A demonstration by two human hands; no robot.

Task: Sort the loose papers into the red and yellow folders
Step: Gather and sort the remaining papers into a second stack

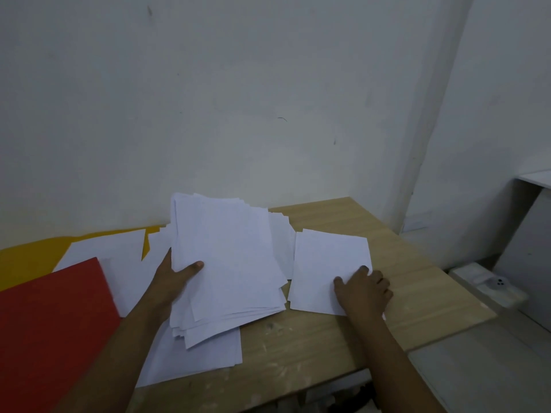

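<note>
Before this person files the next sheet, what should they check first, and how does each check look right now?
1. Left hand has a firm hold on the big paper stack: ok, thumb on top, fingers underneath.
2. Stack edges squared up: not ok, sheets fan out at the bottom.
3. Right hand holds down the small pile: ok, it rests flat on it.
4. Red folder within reach: ok, beside the left arm.
5. Red folder open to take papers: cannot tell.
6. Yellow folder free to receive: not ok, loose sheets lie over it.
</note>
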